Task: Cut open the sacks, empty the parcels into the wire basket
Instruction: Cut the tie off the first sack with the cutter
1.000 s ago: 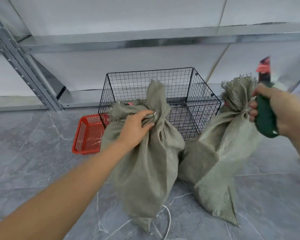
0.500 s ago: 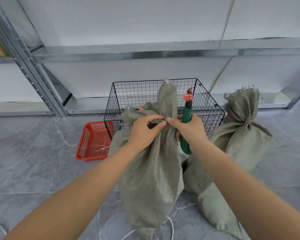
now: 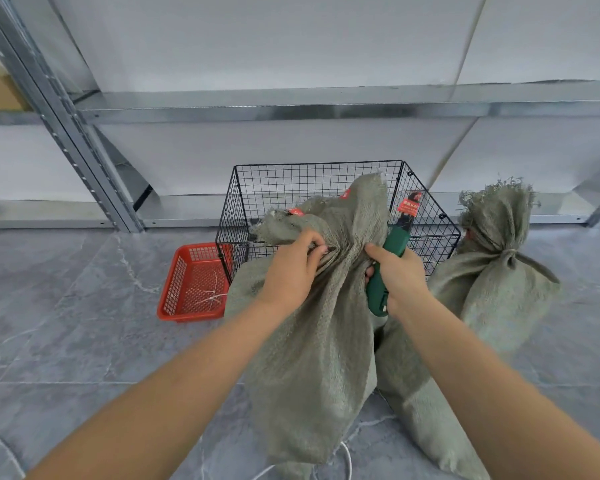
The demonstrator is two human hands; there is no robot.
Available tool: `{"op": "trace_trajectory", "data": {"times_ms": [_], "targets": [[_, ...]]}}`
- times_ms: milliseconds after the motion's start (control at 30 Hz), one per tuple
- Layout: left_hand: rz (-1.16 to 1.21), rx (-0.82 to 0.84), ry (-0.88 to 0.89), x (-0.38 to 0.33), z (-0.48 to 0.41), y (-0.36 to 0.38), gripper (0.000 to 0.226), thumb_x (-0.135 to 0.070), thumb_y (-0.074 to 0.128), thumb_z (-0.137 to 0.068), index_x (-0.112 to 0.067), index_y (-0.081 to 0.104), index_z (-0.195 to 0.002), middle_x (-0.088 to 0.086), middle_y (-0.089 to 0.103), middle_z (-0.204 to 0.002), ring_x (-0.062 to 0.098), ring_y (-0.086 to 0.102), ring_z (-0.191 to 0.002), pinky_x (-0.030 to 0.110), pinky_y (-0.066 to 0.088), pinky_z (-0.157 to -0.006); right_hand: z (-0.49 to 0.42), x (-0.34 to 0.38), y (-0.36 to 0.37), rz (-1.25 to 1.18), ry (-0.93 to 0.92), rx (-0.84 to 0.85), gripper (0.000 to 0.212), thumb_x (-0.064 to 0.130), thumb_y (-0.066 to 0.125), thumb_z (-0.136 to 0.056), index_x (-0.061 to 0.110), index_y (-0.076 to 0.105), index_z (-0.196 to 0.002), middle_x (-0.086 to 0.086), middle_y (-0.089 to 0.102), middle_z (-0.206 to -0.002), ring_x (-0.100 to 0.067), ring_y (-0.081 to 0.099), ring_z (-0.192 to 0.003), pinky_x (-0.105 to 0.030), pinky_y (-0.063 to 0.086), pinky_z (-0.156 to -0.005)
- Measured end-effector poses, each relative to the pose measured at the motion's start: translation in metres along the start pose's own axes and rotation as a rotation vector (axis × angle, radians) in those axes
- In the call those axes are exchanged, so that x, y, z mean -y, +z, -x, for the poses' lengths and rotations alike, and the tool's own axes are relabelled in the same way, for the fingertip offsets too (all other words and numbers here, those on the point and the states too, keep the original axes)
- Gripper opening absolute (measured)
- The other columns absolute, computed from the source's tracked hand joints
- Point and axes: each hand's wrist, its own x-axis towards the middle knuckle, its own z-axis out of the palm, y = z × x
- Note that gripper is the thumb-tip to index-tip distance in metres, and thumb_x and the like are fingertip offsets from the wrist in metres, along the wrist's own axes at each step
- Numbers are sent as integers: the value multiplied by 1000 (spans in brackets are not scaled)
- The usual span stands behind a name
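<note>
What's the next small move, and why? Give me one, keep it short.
Probably pull the neck of the near sack apart and tip it toward the basket behind. Left grip and right grip both pinch that neck, the right also holding the cutter; no tie shows between them and the mouth looks loose. If a tie hides under fingers, cut first.

Bright, even, soft-shadowed light; wide-angle bending at the edges (forearms slightly blurred), centre sharp.
</note>
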Motion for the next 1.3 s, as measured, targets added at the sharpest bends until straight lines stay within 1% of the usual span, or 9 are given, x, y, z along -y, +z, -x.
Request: {"op": "trace_trajectory", "data": {"times_ms": [200, 333, 433, 500, 633, 733, 967, 1133, 1300], "targets": [[106, -72, -139, 10, 0, -8, 14, -14, 48, -94, -5, 59, -94, -3, 58, -89, 10, 48, -83, 13, 33, -65, -14, 2, -12, 53, -112, -211, 25, 12, 60, -85, 15, 45, -66, -8, 50, -59, -23, 49, -53, -36, 47, -62], [133, -124, -223, 29, -6, -29, 10, -15, 50, -93, -10, 58, -89, 5, 65, -95, 16, 58, -90, 27, 45, -85, -19, 5, -18, 88, -119, -307, 26, 12, 58, -86, 17, 44, -66, -6, 51, -61, -20, 50, -54, -32, 46, -58], [113, -226, -244, 47, -12, -53, 10, -12, 46, -94, -14, 53, -87, 12, 68, -95, 23, 66, -87, 38, 53, -81, -21, 9, -23, 197, -172, -353, 27, 10, 55, -87, 16, 43, -64, -4, 49, -62, -22, 51, -59, -29, 41, -56], [95, -272, -247, 56, -15, -71, 10, -10, 47, -94, -7, 56, -93, 8, 66, -89, 12, 64, -72, 18, 53, -68, -16, 12, -19, 432, -283, -359, 8, 9, 54, -87, 11, 50, -80, -8, 52, -78, -26, 51, -76, -34, 40, -66], [80, -315, -267, 77, -17, -92, 10, -9, 49, -93, -4, 57, -95, -9, 57, -70, -9, 55, -49, 5, 44, -53, 7, 25, 4, 785, -603, -267, 43, 15, 54, -88, 5, 40, -127, -17, 38, -131, -26, 44, -86, -35, 38, -77], [122, -313, -284, 92, -14, -103, 10, -8, 49, -93, -2, 57, -95, -4, 59, -69, -3, 58, -49, 5, 43, -46, 16, 35, 30, 961, -739, -92, 29, 21, 50, -92, 6, 50, -116, -16, 47, -116, -25, 46, -82, -27, 36, -65], [102, -193, -394, 147, -1, -111, 8, -4, 52, -91, -10, 56, -87, 9, 65, -78, 11, 62, -63, 17, 52, -49, 35, 1, 92, 1008, -611, 341, 9, 19, 50, -92, 13, 56, -88, -8, 57, -76, -15, 50, -62, -18, 33, -47], [-92, -163, -447, 204, -38, -121, 11, -3, 51, -89, 0, 61, -92, 22, 68, -87, 26, 63, -75, 39, 54, -73, 34, -20, 111, 1007, -549, 374, 2, 18, 53, -91, 18, 53, -89, 5, 57, -74, -4, 48, -63, -17, 31, -50], [-245, 36, -517, 244, -70, -135, 47, -16, 62, -85, -3, 46, -128, 19, 61, -116, 32, 57, -109, 35, 45, -94, 23, -21, 127, 1019, -536, 334, 6, 20, 54, -91, 16, 57, -93, 6, 58, -73, -5, 51, -65, -16, 33, -50]]}}
